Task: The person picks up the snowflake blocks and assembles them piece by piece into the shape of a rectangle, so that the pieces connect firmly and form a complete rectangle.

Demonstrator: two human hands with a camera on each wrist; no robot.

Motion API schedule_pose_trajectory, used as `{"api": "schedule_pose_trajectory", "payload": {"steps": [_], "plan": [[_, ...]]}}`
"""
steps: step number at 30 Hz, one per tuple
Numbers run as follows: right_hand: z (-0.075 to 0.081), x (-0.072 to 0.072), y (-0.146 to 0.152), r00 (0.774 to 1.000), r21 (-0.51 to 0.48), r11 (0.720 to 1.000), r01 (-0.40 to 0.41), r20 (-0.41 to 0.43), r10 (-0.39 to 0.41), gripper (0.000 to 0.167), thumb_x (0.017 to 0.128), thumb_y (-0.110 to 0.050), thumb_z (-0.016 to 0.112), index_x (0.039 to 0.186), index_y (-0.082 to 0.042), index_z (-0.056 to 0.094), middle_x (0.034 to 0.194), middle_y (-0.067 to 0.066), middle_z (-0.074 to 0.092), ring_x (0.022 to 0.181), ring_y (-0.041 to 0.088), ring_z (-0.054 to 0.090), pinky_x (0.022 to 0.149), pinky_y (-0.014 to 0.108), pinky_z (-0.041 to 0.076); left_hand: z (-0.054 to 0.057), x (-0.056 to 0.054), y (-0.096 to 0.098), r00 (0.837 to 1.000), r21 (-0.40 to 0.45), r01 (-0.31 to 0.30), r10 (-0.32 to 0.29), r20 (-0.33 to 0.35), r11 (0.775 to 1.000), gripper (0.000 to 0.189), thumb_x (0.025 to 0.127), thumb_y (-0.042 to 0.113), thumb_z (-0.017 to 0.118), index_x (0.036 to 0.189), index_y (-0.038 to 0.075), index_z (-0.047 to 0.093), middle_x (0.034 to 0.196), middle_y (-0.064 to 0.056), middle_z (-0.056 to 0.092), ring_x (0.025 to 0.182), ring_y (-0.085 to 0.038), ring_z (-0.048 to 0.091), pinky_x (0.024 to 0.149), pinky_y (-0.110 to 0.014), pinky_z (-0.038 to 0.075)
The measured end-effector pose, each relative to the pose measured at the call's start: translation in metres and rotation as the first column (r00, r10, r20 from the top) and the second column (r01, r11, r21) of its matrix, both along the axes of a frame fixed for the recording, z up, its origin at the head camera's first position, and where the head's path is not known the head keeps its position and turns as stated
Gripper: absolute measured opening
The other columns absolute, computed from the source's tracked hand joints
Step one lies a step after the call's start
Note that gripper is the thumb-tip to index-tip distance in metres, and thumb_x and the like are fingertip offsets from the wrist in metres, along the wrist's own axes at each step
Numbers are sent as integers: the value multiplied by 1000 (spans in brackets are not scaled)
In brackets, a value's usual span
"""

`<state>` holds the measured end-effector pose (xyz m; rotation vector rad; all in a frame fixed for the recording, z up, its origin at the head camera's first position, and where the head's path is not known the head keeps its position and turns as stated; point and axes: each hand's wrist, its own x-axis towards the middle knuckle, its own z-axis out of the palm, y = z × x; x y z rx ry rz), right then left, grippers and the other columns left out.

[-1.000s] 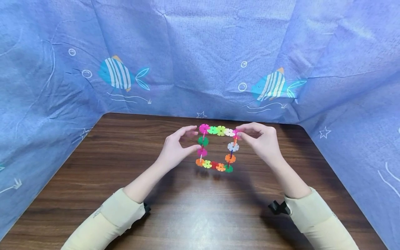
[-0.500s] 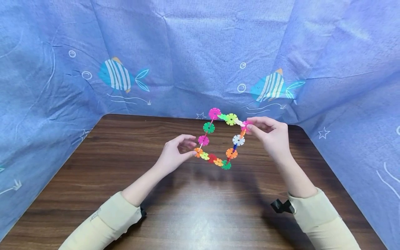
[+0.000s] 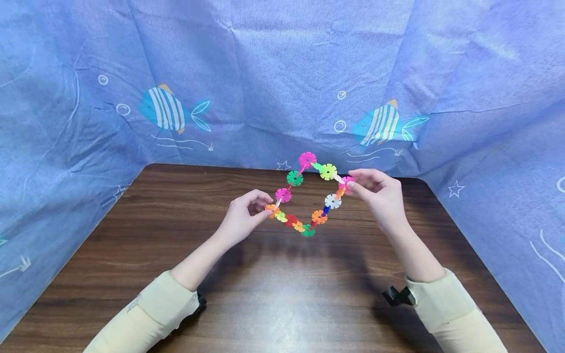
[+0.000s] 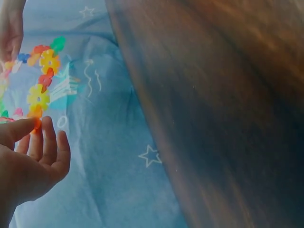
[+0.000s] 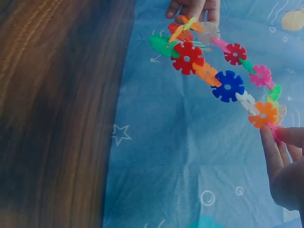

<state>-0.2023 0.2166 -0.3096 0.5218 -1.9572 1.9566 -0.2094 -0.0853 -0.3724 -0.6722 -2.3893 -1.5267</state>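
A closed loop of notched plastic snowflake discs (image 3: 295, 178), in pink, green, yellow, orange, white, red and blue, is held up over the table as a tilted four-sided frame. My left hand (image 3: 242, 218) pinches the orange disc at its left corner between thumb and fingers; the left wrist view shows that orange disc (image 4: 36, 114) at the fingertips. At the right corner my right hand (image 3: 383, 198) pinches a pink disc, mostly covered by the fingers in the right wrist view, beside an orange disc (image 5: 263, 115). A pink disc (image 3: 307, 160) forms the top corner, a green one (image 3: 308, 230) the lowest.
The dark wood-grain table (image 3: 132, 255) lies below the loop and both forearms. Behind and at the sides hangs a blue cloth (image 3: 282, 73) printed with striped fish, bubbles and stars. A black wrist strap (image 3: 398, 296) shows at the right sleeve.
The loop has turned from a near square to a diamond, its top pink corner rising. My left hand has gone down from the left side to pinch the orange corner disc; my right moved slightly right.
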Motion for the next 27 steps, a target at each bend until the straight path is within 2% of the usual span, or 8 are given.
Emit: {"api": "schedule_pose_trajectory", "payload": {"steps": [6,10,12,14,17,22,24,27], "plan": [[-13,-3,4,999,111,994,2,41,-7,23,82,5,68,104,5,66,82,3,70,71,15,69,68,34,56,2,-5,-7,1000,2,-12,12,3,1000,19,81,2,72,99,10,69,81,-5,70,66,-14,59,57,-22,47],[-23,-5,7,999,226,974,-2,46,-9,28,81,5,68,109,2,64,81,4,68,70,14,68,65,34,56,6,-10,-11,999,37,7,-8,40,999,18,83,2,70,101,5,70,86,-11,71,69,-18,64,59,-21,50],[-28,-6,9,999,279,960,-30,41,20,34,81,8,67,113,2,60,81,5,67,69,15,68,63,34,56,8,-13,-13,998,42,14,-17,60,999,19,84,4,70,103,3,70,88,-13,71,70,-18,64,60,-22,51],[-33,-8,11,998,328,942,-69,31,63,41,80,11,66,119,4,55,81,7,66,70,16,68,62,37,56,10,-16,-16,996,41,25,-28,87,999,21,84,6,70,105,3,70,90,-15,71,69,-15,64,61,-22,52],[-42,-12,15,992,425,897,-118,17,122,55,79,11,68,129,1,48,82,9,66,69,18,67,62,36,56,15,-21,-19,990,32,42,-46,130,999,22,86,8,69,108,3,70,90,-15,71,66,-10,63,61,-23,53],[-59,-16,18,986,564,811,-156,38,164,66,78,-2,75,135,-11,43,80,5,68,69,15,66,63,29,55,18,-34,-24,979,38,87,-92,180,996,22,88,7,66,109,3,70,98,-15,70,68,-6,62,62,-23,54],[-65,-17,17,982,582,793,-180,56,182,65,78,-5,75,135,-13,44,79,4,69,68,16,66,62,29,54,17,-39,-24,977,35,97,-102,189,995,21,88,6,65,109,3,70,99,-15,70,67,-6,61,61,-22,53],[-72,-19,14,973,574,787,-226,100,207,60,80,-6,74,132,-11,45,78,6,70,65,21,66,59,33,55,15,-45,-24,974,24,102,-105,200,995,22,89,6,64,109,1,69,97,-16,70,66,-6,60,59,-21,51]]}}
